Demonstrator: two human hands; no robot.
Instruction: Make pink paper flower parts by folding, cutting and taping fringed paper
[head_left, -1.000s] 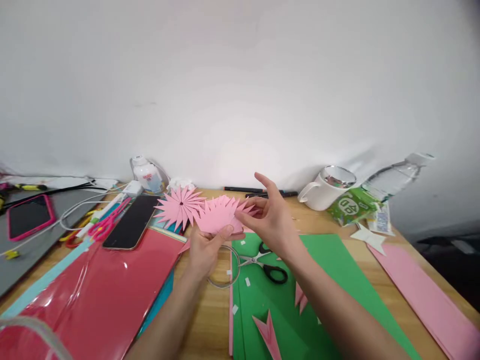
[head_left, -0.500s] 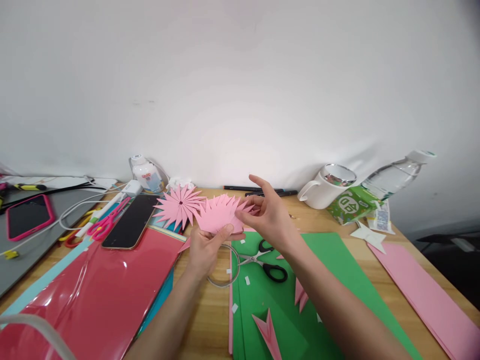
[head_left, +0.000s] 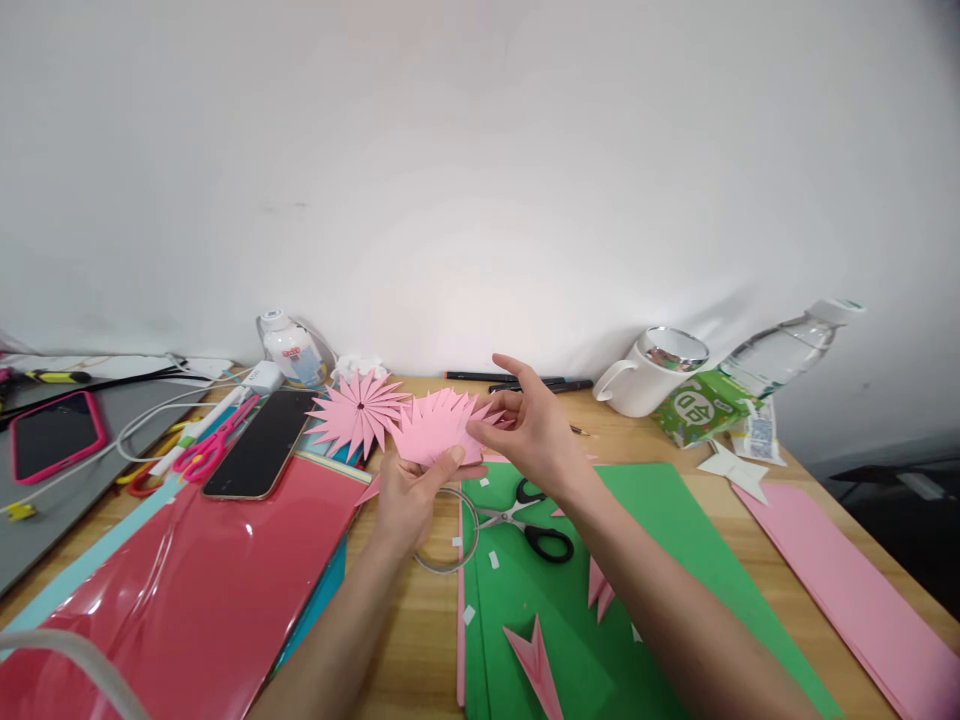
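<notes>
Pink spiky paper cutout (head_left: 439, 428): held above the desk, pinched at its near edge by the left hand (head_left: 405, 495), thumb on top, and nipped at one right-side point by the right hand (head_left: 534, 432), forefinger raised. Nearer than the fingers, loose pink petal pieces (head_left: 534, 650) on green paper (head_left: 675, 560), seemingly not yet attached. Just under the fingers, black scissors (head_left: 529, 525), set down, so cutting looks finished. Beyond the left fingertips, a finished-looking pink flower (head_left: 358, 412) lying flat. Judged partway: one bloom made, this layer being shaped.
</notes>
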